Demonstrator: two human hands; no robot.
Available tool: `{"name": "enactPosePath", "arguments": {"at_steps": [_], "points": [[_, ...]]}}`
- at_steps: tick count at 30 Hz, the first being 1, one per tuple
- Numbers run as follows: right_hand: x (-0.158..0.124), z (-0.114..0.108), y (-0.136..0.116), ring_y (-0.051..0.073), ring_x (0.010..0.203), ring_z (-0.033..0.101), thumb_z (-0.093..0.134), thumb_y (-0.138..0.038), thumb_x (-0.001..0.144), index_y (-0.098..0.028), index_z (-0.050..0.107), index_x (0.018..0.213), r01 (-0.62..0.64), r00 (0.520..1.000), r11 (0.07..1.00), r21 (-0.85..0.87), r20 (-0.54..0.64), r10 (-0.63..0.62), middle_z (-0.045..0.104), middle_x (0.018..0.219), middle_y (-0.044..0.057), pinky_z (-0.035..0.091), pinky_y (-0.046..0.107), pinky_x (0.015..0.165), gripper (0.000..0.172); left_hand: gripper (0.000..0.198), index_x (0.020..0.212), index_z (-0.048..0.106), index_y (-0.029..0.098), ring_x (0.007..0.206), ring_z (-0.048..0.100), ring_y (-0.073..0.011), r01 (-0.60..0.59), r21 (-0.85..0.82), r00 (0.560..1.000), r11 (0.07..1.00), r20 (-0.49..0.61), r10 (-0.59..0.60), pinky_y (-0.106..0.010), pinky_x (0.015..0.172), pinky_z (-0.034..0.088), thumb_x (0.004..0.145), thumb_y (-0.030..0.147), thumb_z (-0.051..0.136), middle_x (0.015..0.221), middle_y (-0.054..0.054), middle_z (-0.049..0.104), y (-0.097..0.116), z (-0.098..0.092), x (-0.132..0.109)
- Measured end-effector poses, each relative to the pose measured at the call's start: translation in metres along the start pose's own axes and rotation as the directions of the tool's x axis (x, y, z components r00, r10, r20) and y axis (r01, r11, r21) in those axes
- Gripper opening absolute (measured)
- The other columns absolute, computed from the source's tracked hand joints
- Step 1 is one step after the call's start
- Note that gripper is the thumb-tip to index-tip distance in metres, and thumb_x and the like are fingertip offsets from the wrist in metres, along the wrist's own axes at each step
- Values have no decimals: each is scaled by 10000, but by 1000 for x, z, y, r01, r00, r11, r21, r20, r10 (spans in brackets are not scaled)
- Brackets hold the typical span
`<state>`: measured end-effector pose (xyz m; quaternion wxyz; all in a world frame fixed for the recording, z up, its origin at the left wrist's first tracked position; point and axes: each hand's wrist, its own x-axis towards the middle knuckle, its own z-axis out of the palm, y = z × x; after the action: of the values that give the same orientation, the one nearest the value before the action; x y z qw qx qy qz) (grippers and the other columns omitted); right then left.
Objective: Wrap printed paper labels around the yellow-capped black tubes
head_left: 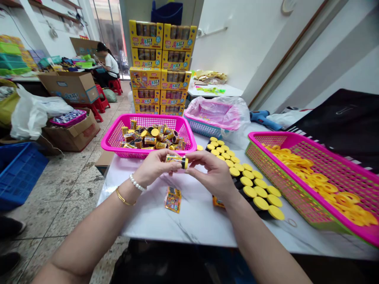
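Note:
A small cup with a printed yellow wrapper and a dark, yellow-edged end (177,159) lies sideways between my two hands, above the table. My left hand (158,163) has its fingers closed round the wrapped end. With thumb and fingers, my right hand (209,169) pinches the dark end. On the table below lie flat printed wrappers (173,200); another orange wrapper (218,202) is partly hidden by my right forearm. To the right of my right hand stand rows of dark cups with yellow tops (249,191).
A pink basket (108,142) of wrapped cups stands ahead. At right, a pink and green basket (266,167) holds yellow rings. Behind are a plastic-lined basket (204,127) and stacked yellow boxes (161,75). A person (108,65) sits far left. A blue crate (17,173) stands on the floor.

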<state>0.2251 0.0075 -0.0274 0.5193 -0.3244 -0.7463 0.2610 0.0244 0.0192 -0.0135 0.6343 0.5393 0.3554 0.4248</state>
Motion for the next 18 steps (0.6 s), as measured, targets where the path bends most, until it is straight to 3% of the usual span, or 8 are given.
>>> {"name": "enactPosePath", "arguments": {"at_steps": [3, 5, 7, 9, 12, 15, 18], "points": [[1, 2, -1, 160, 773, 687, 794, -248, 828, -244, 735, 1051, 113, 993, 985, -134, 2, -114, 741, 966, 45, 604, 325, 735, 230, 437, 886, 663, 111, 564, 598, -100, -20, -12, 999, 1000, 34, 20, -226, 545, 466, 632, 380, 894, 648, -10, 662, -1, 0, 0], [1, 3, -1, 177, 826, 701, 773, -228, 841, -246, 734, 1052, 157, 987, 968, -195, -12, -163, 749, 984, 56, 609, 345, 768, 215, 510, 1034, 666, 123, 605, 638, -123, 7, -32, 999, 999, 47, -6, -235, 556, 484, 668, 411, 874, 697, -18, 682, -1, -3, 0], [1, 3, 0, 197, 896, 711, 754, -201, 842, -245, 744, 1032, 183, 981, 955, -231, -27, -195, 755, 1003, 65, 608, 373, 826, 196, 586, 1167, 638, 145, 615, 657, -138, 43, -18, 998, 999, 57, -42, -245, 549, 494, 708, 443, 846, 733, -22, 693, -2, -6, 0], [-1, 4, 0, 207, 910, 719, 759, -205, 826, -242, 755, 1004, 151, 985, 966, -210, -55, -166, 762, 997, 64, 609, 387, 849, 182, 537, 1132, 654, 137, 584, 636, -123, 34, 32, 998, 999, 52, -36, -241, 541, 488, 728, 440, 834, 719, -18, 684, -3, -8, 1], [-3, 10, 1, 202, 809, 736, 817, -297, 778, -219, 754, 978, -117, 988, 992, 46, -92, 120, 774, 924, 52, 631, 388, 796, 224, 408, 1004, 689, 129, 605, 620, -108, -83, 73, 996, 994, 39, 80, -238, 578, 495, 725, 385, 841, 727, -18, 684, -5, -6, 1], [-4, 18, 3, 196, 717, 740, 864, -404, 716, -185, 754, 893, -411, 897, 848, 334, -17, 441, 773, 809, 41, 640, 394, 766, 303, 384, 984, 689, 147, 685, 654, -129, -170, 116, 985, 979, 24, 169, -253, 637, 525, 710, 360, 852, 798, -24, 706, -8, -3, 2], [-3, 21, 5, 182, 716, 734, 881, -429, 683, -183, 755, 869, -465, 864, 784, 413, 19, 502, 773, 798, 33, 635, 385, 785, 333, 419, 1008, 666, 137, 673, 657, -130, -117, 183, 993, 976, 7, 117, -248, 621, 526, 722, 385, 847, 798, -39, 709, -6, -3, 2]]}}
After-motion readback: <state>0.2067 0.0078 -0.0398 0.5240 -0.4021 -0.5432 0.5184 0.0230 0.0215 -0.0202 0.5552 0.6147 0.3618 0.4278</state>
